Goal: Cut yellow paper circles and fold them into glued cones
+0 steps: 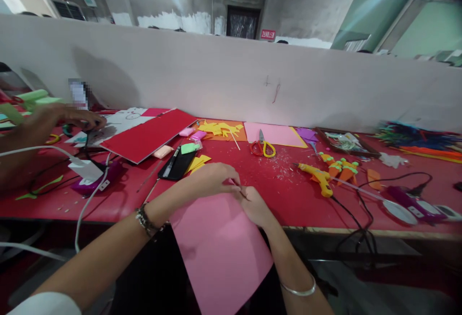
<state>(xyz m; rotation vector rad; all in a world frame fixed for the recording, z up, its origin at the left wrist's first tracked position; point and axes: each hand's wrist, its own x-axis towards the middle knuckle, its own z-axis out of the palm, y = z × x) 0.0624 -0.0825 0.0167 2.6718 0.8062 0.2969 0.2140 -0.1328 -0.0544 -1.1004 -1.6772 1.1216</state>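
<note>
A large pink sheet of paper (224, 247) hangs over the table's front edge toward my lap. My left hand (216, 179) is closed on its top edge, fingers bent and pinching. Close beside it, my right hand (255, 205) pinches the same edge, the two hands' fingertips almost meeting. The fingertips partly hide the paper's top corner, so I cannot see exactly how it is bent there. Scissors (263, 147) with red and yellow handles lie beyond my hands. A yellow glue gun (317, 179) rests to the right of them.
On the left lie a red board (151, 134), a black phone (177, 163) and a purple power strip (97, 180), near another person's hand (72, 115). Yellow paper scraps (220, 128), a pink sheet (270, 133) and a brown tray (346, 143) line the back. Cords trail at right.
</note>
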